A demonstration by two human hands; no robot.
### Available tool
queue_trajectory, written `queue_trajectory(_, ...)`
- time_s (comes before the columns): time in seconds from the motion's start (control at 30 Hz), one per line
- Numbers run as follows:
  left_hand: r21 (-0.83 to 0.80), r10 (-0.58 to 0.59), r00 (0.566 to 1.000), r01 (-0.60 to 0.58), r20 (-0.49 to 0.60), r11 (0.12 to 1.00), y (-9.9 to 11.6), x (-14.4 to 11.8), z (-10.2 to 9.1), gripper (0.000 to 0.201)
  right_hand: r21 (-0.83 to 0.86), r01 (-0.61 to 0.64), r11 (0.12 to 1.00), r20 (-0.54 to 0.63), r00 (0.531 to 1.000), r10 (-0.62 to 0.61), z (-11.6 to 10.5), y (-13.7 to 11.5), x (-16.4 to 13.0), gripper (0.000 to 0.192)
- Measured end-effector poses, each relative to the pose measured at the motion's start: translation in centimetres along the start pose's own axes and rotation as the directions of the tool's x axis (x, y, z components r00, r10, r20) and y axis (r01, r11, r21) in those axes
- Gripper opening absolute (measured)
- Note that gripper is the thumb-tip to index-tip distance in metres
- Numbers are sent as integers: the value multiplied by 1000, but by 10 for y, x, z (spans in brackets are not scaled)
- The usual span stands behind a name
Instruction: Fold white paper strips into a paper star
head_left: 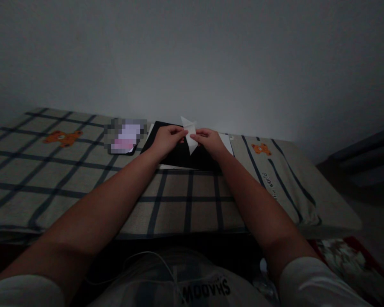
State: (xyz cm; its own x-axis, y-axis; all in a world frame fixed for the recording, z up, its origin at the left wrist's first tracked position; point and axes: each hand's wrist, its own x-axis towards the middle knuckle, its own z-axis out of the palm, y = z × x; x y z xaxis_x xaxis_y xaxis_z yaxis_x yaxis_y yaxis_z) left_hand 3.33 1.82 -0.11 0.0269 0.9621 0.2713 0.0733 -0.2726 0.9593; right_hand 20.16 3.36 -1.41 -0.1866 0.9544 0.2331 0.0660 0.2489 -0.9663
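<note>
Both hands [189, 140] pinch a folded white paper [189, 132] above a black sheet [179, 155].

The one camera sits on my head, looking forward and down along both my outstretched forearms to the grey checked fabric-covered tabletop [83, 179] (my lap fills the near edge), with the plain pale wall [192, 55] filling the upper half.

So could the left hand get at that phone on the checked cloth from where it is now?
Probably yes. The phone lies just beyond the left hand with bare cloth between. But that hand and the right hand both pinch the folded paper.
</note>
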Motion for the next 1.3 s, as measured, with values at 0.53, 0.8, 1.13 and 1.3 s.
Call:
queue_trajectory(0.53,-296,-254,965,261,64,919,9,-1,4,44,-786,417,457,106,818,-565,-9,-4,-3,16)
queue_trajectory(0.8,-382,-314,949,297,19,875,1,2,2,5,-829,475,296,254,791,-556,-6,-7,-7,22)
queue_trajectory(1.13,-309,-169,970,110,-172,945,-16,15,-8,8,-749,503,432,112,738,-665,-6,-19,-14,34)
queue_trajectory(1.3,-152,-84,969,50,-233,987,-11,10,-8,15,-698,460,549,22,780,-625,-4,-18,-13,25)
